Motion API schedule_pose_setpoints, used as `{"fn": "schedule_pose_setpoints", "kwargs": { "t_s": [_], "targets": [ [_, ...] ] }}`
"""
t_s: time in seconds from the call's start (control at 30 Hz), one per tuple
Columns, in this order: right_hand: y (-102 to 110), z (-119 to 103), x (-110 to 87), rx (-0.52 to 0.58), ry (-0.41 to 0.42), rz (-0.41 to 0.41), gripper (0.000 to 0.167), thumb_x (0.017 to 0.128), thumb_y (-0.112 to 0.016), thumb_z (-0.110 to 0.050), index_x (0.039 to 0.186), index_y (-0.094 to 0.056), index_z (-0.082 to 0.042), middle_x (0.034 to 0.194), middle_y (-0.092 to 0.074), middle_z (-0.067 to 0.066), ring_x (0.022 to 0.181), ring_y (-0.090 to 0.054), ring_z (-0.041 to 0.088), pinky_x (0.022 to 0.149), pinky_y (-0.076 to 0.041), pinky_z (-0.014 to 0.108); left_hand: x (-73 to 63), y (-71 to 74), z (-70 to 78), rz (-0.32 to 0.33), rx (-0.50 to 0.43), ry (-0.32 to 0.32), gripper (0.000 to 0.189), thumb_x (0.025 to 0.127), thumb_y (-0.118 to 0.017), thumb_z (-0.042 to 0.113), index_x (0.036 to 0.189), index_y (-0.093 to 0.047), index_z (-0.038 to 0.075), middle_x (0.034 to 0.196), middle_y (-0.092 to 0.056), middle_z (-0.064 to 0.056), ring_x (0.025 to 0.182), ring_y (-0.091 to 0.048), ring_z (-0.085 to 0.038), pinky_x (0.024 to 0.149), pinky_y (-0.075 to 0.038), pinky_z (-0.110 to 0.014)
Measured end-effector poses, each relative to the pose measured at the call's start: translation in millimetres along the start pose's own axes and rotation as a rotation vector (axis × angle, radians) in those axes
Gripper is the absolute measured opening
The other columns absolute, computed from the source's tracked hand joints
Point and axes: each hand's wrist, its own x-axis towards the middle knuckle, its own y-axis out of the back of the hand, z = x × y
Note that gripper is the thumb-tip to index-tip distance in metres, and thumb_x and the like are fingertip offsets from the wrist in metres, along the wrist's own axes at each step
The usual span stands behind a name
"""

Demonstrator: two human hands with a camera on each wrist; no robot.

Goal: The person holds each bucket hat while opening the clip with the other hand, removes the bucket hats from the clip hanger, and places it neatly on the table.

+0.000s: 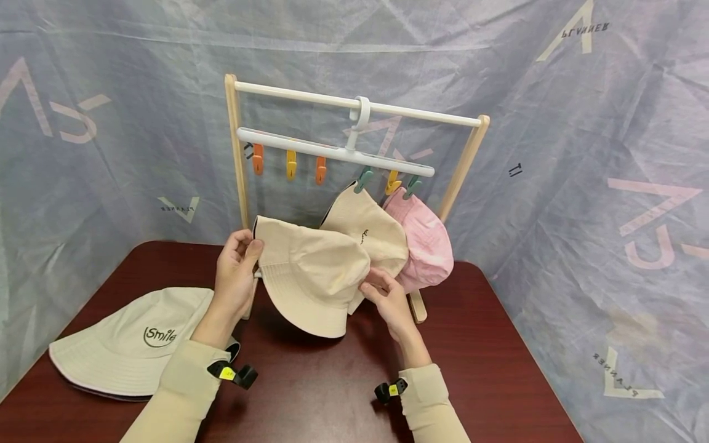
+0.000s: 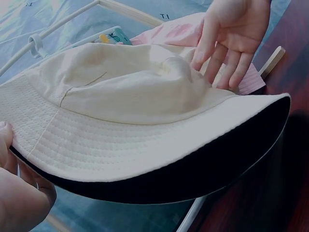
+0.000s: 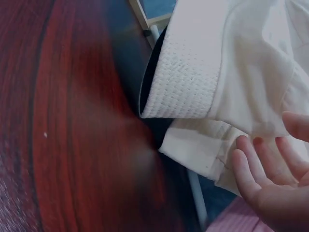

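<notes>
A cream bucket hat (image 1: pixel 310 264) with a dark lining is held up in front of the rack, its brim toward the left and below. My left hand (image 1: pixel 232 277) pinches the brim edge between thumb and fingers, as the left wrist view (image 2: pixel 21 193) also shows. At the crown's right side is my right hand (image 1: pixel 392 301), fingers loosely extended and fingertips right at the cloth. Behind it, a second cream hat (image 1: pixel 384 246) hangs from a green clip (image 1: pixel 363 179). A pink hat (image 1: pixel 429 240) hangs from another green clip (image 1: pixel 412 186).
Orange and yellow clips (image 1: pixel 291 165) dangle from the white hanger (image 1: pixel 304 143), hooked on a wooden-framed rack (image 1: pixel 465 166). An off-white hat (image 1: pixel 122 351) marked "Smile" lies at the left of the dark red table (image 1: pixel 310 394). Grey printed cloth (image 1: pixel 554 123) surrounds the table.
</notes>
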Motion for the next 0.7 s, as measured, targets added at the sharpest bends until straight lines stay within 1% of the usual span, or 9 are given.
{"fn": "schedule_pose_setpoints", "kwargs": {
  "t_s": [0.1,0.23,0.47,0.57,0.7],
  "targets": [
    [-2.0,2.9,-0.4,-0.006,-0.016,-0.006,0.045,0.100,-0.073,-0.004,0.143,-0.062,-0.005,0.132,-0.067,0.018,0.116,-0.070,0.031,0.100,-0.059,0.038,-1.6,1.9,0.3,0.001,0.013,0.005,0.009,0.109,-0.057,0.009,0.116,-0.054,0.013,0.111,-0.048,0.000,0.108,-0.050,-0.013,0.097,-0.044,-0.021],
    [-4.9,6.5,-0.4,-0.014,-0.039,-0.017,0.046,0.100,-0.072,-0.004,0.144,-0.061,-0.005,0.133,-0.068,0.019,0.116,-0.069,0.030,0.101,-0.058,0.040,-3.3,4.3,0.2,0.003,0.014,0.008,0.009,0.109,-0.057,0.011,0.117,-0.054,0.013,0.111,-0.049,0.001,0.109,-0.050,-0.012,0.098,-0.044,-0.021],
    [-13.8,11.5,-1.2,-0.026,-0.062,-0.026,0.048,0.101,-0.068,0.000,0.147,-0.054,0.003,0.134,-0.064,0.025,0.115,-0.070,0.028,0.100,-0.059,0.042,-5.5,7.9,-1.5,0.037,-0.017,0.001,0.010,0.108,-0.058,0.009,0.116,-0.056,0.014,0.108,-0.053,0.002,0.106,-0.053,-0.011,0.096,-0.045,-0.020],
    [-16.1,13.6,-1.2,-0.013,-0.058,-0.013,0.047,0.100,-0.068,0.003,0.145,-0.054,0.004,0.131,-0.065,0.026,0.111,-0.071,0.028,0.099,-0.059,0.042,-5.8,9.2,-2.0,0.046,-0.018,-0.005,0.010,0.108,-0.059,0.009,0.116,-0.056,0.014,0.107,-0.053,0.003,0.104,-0.054,-0.010,0.094,-0.046,-0.018],
    [-18.0,14.8,-1.1,-0.011,-0.038,0.020,0.040,0.099,-0.067,0.005,0.139,-0.058,0.006,0.122,-0.067,0.022,0.103,-0.071,0.024,0.097,-0.061,0.043,-5.8,10.2,-3.5,0.068,-0.050,-0.013,0.010,0.106,-0.062,0.011,0.116,-0.058,0.013,0.106,-0.054,0.002,0.103,-0.056,-0.009,0.094,-0.049,-0.018]
  ]
}}
